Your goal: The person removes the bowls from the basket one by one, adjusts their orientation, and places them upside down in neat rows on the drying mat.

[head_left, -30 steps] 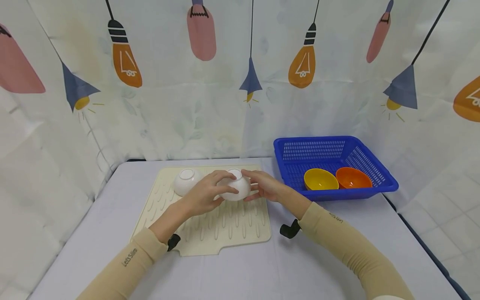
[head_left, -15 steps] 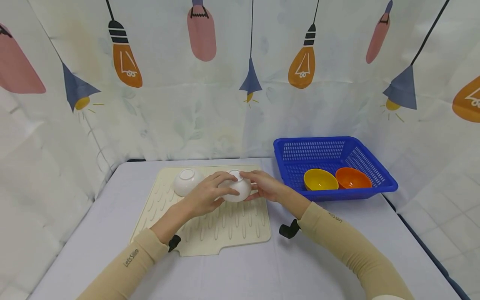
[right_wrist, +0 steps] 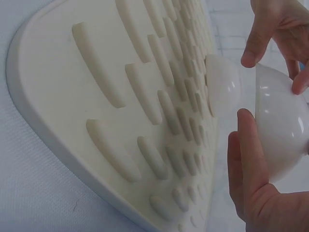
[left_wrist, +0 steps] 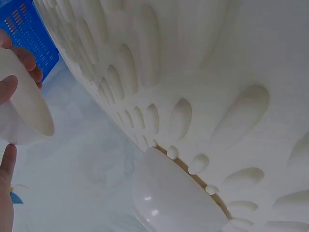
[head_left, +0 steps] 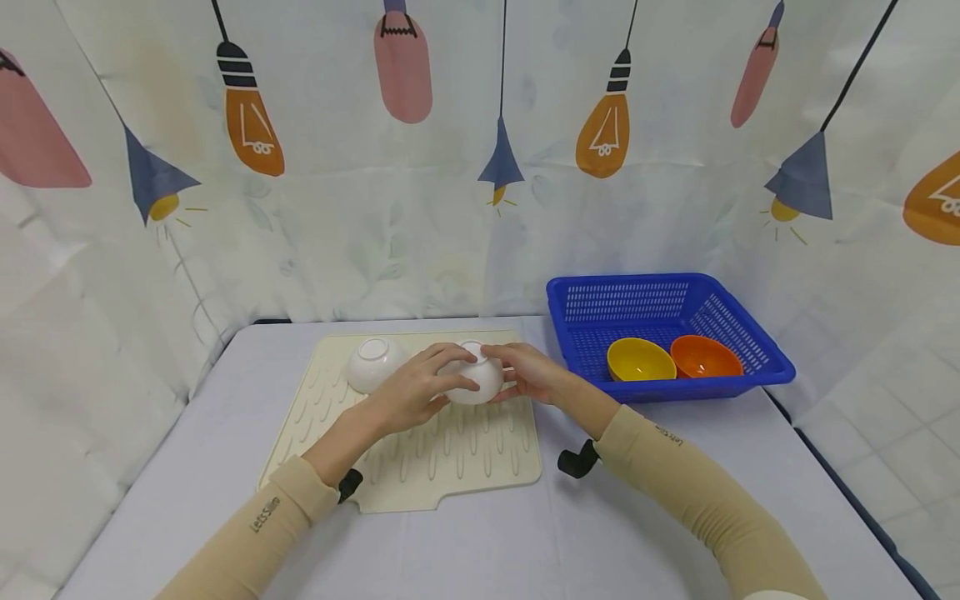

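Observation:
Both hands hold a white bowl (head_left: 478,382) upside down above a cream ribbed drying mat (head_left: 450,458), its foot ring facing up. My left hand (head_left: 412,385) grips it from the left, fingers spread over the base and side. On the other side, my right hand (head_left: 532,372) has its fingertips at the foot ring and near the rim. In the right wrist view, a gap shows between the held bowl (right_wrist: 280,123) and the mat (right_wrist: 106,130). A second white bowl (head_left: 372,367) rests inverted on the mat's back left, partly behind my left hand.
A blue perforated basket (head_left: 626,302) stands at the back right of the white-covered table (head_left: 600,533). Inside are a yellow bowl (head_left: 640,360) and an orange bowl (head_left: 705,358), both facing up. A patterned curtain (head_left: 450,250) hangs behind the table.
Over the last second the held bowl has shifted very slightly to the right and toward me, with both hands around it. Everything else stays in place.

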A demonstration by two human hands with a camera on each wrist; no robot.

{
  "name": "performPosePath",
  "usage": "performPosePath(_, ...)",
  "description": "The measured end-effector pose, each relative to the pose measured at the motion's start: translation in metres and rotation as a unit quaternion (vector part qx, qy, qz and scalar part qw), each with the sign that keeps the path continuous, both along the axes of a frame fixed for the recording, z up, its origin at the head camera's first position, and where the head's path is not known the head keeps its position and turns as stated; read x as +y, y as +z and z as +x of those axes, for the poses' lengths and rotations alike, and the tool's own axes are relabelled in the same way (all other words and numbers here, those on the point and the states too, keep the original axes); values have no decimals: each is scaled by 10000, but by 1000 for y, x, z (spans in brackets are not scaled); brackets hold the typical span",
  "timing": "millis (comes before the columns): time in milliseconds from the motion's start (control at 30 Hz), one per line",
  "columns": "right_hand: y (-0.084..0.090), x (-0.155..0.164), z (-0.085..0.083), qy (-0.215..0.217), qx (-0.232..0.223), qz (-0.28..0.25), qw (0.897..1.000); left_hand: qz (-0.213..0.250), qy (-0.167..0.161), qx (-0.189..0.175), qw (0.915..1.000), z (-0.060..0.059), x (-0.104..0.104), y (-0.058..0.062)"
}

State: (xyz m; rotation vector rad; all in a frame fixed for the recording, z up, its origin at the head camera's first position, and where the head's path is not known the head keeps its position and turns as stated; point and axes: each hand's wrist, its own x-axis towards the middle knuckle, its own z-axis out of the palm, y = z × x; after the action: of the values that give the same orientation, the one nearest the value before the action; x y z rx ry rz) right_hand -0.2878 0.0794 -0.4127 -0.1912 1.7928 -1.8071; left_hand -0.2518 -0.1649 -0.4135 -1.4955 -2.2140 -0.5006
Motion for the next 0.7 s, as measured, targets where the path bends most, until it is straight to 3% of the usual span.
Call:
performPosePath(267,-4,-1,-2,-101,-76,30,9999,147,293,-625,9975,1,-1,2)
performPosePath(500,-6,-1,-3,-226,-105,113,9996,547,805,-1139,9887,-2,-3,-1)
performPosePath(700,-7,-2,-3,-274,-45,166,9995,606,1197,-1414,9808,-1,1,2)
